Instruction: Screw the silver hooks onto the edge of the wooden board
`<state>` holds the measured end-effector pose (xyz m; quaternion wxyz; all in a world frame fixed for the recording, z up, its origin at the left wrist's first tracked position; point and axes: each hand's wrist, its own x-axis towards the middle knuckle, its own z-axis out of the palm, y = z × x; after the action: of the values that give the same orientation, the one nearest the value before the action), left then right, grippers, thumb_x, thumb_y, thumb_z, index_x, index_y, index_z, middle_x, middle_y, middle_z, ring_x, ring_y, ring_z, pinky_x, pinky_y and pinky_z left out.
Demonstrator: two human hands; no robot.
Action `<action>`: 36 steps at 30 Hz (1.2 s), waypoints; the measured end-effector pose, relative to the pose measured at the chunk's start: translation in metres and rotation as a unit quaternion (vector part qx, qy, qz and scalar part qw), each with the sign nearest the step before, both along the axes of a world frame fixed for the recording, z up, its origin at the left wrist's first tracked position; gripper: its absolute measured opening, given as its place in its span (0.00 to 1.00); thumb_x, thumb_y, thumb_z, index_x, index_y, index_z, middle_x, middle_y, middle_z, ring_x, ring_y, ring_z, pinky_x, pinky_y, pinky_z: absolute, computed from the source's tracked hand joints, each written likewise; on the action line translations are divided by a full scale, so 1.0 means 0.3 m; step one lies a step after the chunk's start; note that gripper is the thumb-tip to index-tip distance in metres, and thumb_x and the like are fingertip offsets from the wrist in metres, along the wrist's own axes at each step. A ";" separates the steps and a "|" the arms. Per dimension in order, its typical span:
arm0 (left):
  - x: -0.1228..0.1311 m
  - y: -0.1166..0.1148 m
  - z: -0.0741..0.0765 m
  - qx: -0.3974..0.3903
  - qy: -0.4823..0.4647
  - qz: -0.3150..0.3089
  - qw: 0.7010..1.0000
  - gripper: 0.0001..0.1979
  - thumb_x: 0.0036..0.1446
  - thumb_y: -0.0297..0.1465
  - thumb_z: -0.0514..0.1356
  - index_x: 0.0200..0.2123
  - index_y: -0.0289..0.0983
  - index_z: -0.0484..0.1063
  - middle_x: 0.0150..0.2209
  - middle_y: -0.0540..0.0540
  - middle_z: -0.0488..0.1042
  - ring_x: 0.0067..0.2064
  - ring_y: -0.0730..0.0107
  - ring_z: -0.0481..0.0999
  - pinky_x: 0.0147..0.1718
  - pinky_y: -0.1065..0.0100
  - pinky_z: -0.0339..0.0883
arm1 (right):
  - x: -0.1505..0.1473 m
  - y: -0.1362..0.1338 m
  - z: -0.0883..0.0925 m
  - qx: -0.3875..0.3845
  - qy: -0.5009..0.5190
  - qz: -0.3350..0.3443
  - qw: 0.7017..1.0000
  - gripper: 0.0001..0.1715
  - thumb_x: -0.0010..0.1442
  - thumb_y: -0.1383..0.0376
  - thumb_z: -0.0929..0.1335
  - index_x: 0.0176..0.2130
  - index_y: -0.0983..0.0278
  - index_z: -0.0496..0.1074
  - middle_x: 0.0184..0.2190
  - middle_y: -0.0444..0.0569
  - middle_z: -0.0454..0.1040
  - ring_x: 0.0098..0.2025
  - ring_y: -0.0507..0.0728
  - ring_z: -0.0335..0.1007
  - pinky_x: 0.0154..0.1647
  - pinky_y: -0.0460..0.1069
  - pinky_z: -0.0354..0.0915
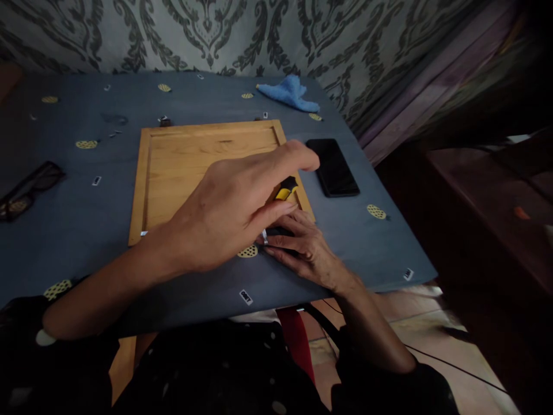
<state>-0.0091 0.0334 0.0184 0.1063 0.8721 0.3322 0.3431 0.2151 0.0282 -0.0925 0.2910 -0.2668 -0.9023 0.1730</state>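
A framed wooden panel [185, 153] lies flat on the table. My left hand [224, 204] reaches across its near right part, fingers curled round a screwdriver [287, 188] with a yellow and black handle. Only the handle's end shows; the hand hides the tool's tip. Just below, my right hand [306, 245] is at the panel's near right corner, its fingers close together on a small shiny metal piece [265, 236]. The piece is mostly covered, so its kind is unclear. Both hands are nearly touching.
A black phone [332, 167] lies right of the panel, with a blue cloth [290, 94] at the back. Eyeglasses [32, 189] are at the far left. The patterned grey tablecloth [380, 259] ends near my body; a patterned wall covering [207, 34] rises behind.
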 end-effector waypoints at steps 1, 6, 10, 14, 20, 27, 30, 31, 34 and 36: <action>0.000 0.001 0.002 -0.009 0.001 -0.002 1.000 0.14 0.67 0.22 0.59 0.54 0.33 0.71 0.48 0.48 0.80 0.43 0.72 0.81 0.48 0.71 0.74 | 0.000 0.000 0.000 0.000 0.000 0.000 1.000 0.10 0.70 0.63 0.69 0.49 0.56 0.80 0.54 0.51 0.78 0.58 0.63 0.70 0.56 0.63 0.67; 0.007 0.008 -0.004 0.025 0.031 -0.003 0.999 0.08 0.66 0.23 0.60 0.48 0.32 0.74 0.43 0.46 0.78 0.42 0.69 0.79 0.40 0.69 0.72 | 0.000 0.001 0.000 0.011 -0.001 0.001 1.000 0.10 0.70 0.62 0.69 0.48 0.58 0.80 0.55 0.53 0.77 0.59 0.63 0.70 0.56 0.64 0.67; 0.005 0.004 -0.006 0.036 0.037 0.009 0.999 0.10 0.67 0.24 0.59 0.50 0.35 0.74 0.41 0.48 0.77 0.40 0.68 0.79 0.37 0.68 0.73 | 0.000 0.001 -0.002 0.012 0.003 0.000 1.000 0.09 0.70 0.62 0.69 0.48 0.57 0.80 0.55 0.52 0.77 0.59 0.63 0.70 0.56 0.64 0.68; 0.003 -0.002 0.007 0.009 0.024 -0.013 1.000 0.15 0.66 0.21 0.59 0.55 0.34 0.71 0.51 0.46 0.80 0.48 0.69 0.81 0.49 0.69 0.75 | 0.000 0.002 -0.007 0.013 0.010 0.004 1.000 0.09 0.70 0.63 0.69 0.47 0.59 0.79 0.54 0.53 0.77 0.58 0.63 0.70 0.55 0.63 0.67; 0.010 0.002 -0.004 0.035 0.031 -0.008 0.999 0.10 0.66 0.24 0.61 0.50 0.33 0.73 0.44 0.46 0.78 0.41 0.68 0.80 0.39 0.68 0.75 | -0.001 0.002 -0.009 0.015 0.020 0.005 1.000 0.08 0.70 0.62 0.69 0.47 0.58 0.80 0.54 0.51 0.78 0.58 0.63 0.70 0.55 0.63 0.68; 0.005 -0.002 -0.002 0.020 0.024 -0.024 0.999 0.13 0.68 0.24 0.59 0.54 0.35 0.73 0.48 0.45 0.81 0.48 0.68 0.81 0.47 0.69 0.76 | -0.002 -0.002 0.001 0.005 0.013 0.001 1.000 0.09 0.70 0.62 0.69 0.47 0.59 0.80 0.55 0.52 0.77 0.58 0.63 0.71 0.56 0.63 0.68; 0.003 0.000 -0.005 0.023 0.030 -0.020 0.999 0.12 0.68 0.25 0.59 0.54 0.35 0.73 0.49 0.44 0.81 0.49 0.66 0.82 0.47 0.68 0.76 | -0.002 -0.002 0.000 0.006 0.017 0.001 1.000 0.09 0.70 0.62 0.69 0.47 0.58 0.80 0.55 0.52 0.78 0.57 0.63 0.71 0.55 0.62 0.69; 0.003 0.001 -0.008 0.028 0.033 -0.017 0.999 0.11 0.68 0.26 0.59 0.53 0.35 0.73 0.47 0.44 0.81 0.47 0.66 0.82 0.45 0.68 0.76 | -0.002 -0.002 -0.002 0.006 0.018 0.001 1.000 0.09 0.70 0.62 0.69 0.47 0.58 0.80 0.54 0.51 0.78 0.57 0.63 0.71 0.55 0.62 0.69; 0.007 0.001 -0.017 0.040 0.036 -0.009 0.999 0.08 0.68 0.28 0.61 0.49 0.37 0.74 0.41 0.46 0.79 0.40 0.68 0.81 0.38 0.70 0.75 | -0.003 -0.001 -0.007 0.009 0.023 0.005 1.000 0.09 0.70 0.62 0.69 0.47 0.59 0.80 0.51 0.52 0.79 0.58 0.63 0.71 0.56 0.62 0.68; 0.008 -0.001 -0.015 0.036 0.030 -0.004 0.999 0.08 0.68 0.29 0.61 0.49 0.39 0.75 0.41 0.48 0.79 0.40 0.69 0.81 0.38 0.70 0.75 | -0.003 0.000 -0.007 0.012 0.024 0.006 1.000 0.09 0.70 0.62 0.69 0.47 0.59 0.80 0.52 0.52 0.78 0.58 0.63 0.71 0.56 0.62 0.68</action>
<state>-0.0067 0.0331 0.0139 0.0661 0.8868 0.3193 0.3277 0.2142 0.0282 -0.0945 0.3149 -0.2541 -0.8984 0.1705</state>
